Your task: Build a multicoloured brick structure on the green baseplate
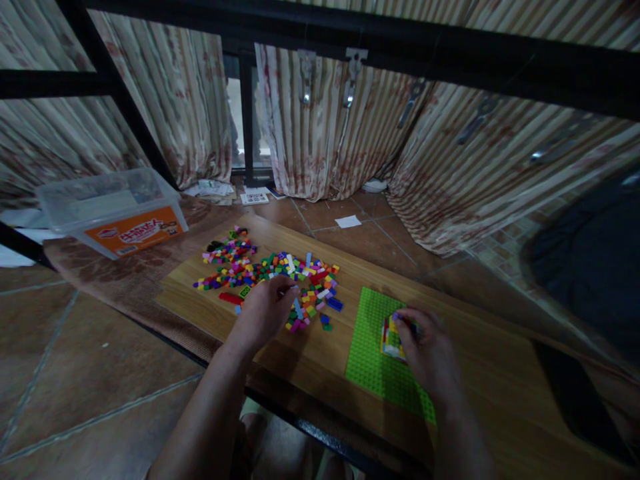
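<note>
Over the pile of toy building bricks (pixel 233 273) is my left hand (pixel 267 308), its fingers curled into a pinch; whatever they hold, if anything, I cannot make out. On the right, a green baseplate (pixel 367 347) lies flat on the wooden board. A small block of joined bricks (pixel 390 341) in white, yellow, red and blue stands on it. My right hand (pixel 425 343) reaches over this block, thumb and finger closed on a small purple brick (pixel 395 317) at its top. The fingers partly hide the block's right side.
A clear plastic tub (pixel 113 207) with an orange label stands at the far left. The wooden board (pixel 310 357) lies on a brown cloth-covered bench. At the board's right end is a dark flat object (pixel 575 393). Striped curtains (pixel 330 133) hang behind, below a black metal bar.
</note>
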`<state>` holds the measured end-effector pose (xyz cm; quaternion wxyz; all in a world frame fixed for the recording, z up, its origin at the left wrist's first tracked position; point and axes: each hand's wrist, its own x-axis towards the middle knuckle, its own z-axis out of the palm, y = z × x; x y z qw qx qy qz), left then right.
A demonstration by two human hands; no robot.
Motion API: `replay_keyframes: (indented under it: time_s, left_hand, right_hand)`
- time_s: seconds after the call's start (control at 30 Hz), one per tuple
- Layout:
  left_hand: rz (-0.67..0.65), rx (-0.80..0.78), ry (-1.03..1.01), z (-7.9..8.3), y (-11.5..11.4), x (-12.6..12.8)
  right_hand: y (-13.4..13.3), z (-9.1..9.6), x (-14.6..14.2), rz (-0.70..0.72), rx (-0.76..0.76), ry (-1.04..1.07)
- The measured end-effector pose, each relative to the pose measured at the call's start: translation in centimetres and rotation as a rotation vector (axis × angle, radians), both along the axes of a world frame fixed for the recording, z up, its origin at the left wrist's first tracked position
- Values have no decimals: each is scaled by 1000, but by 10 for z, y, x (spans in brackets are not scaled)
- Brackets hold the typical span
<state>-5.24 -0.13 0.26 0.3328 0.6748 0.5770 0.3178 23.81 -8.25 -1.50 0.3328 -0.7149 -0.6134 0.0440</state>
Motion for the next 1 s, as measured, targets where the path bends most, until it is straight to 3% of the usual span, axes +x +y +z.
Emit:
replay_keyframes:
  time_s: [0.2,0.43,0.53,1.0]
  left_hand:
    - [-43,-9,-39,8,-9,20]
    - [-396,-167,-185,-1,-61,113]
    - [-426,-164,-164,-11,-70,142]
    - [-506,-21,-47,-22,-62,149]
  right_hand:
    - [0,1,0,19,-10,54]
    - [-1,1,-1,38,-43,103]
    - [-2,3,-3,52,-34,119]
    - [-1,6,-2,65,-14,234]
